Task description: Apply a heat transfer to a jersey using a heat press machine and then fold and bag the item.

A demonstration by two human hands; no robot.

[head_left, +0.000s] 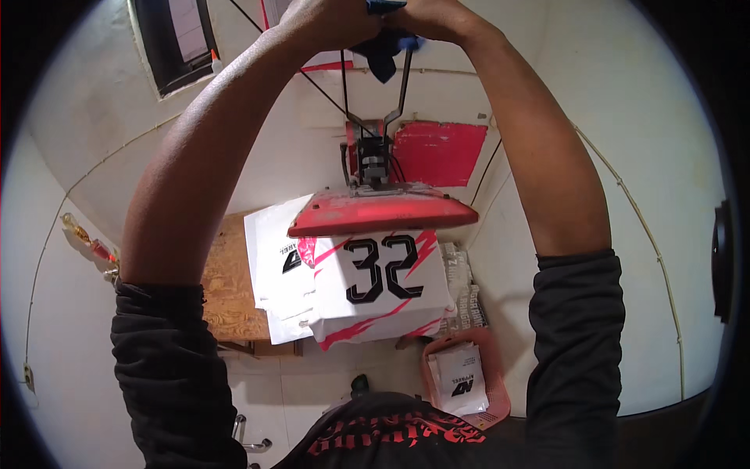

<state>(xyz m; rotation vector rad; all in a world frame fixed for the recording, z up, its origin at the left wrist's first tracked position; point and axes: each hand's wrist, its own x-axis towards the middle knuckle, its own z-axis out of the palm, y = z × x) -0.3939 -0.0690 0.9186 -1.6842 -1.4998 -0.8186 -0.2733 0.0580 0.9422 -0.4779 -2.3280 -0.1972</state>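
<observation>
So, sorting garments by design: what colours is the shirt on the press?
White shirt with red slashes and black numerals, clearest in the head view.

Both hands raised at top edge: left hand, right hand gripping blue-wrapped handle of red heat press. Upper plate lifted above white jersey with black number. Pink basket lower right.

A red heat press stands open, its flat red upper plate raised and tilted above the lower bed. Its long dark handle rises toward the top of the view, its upper end wrapped in blue cloth. Beneath the plate lies a white garment with red streaks and a large black number, spread flat on the bed
</observation>
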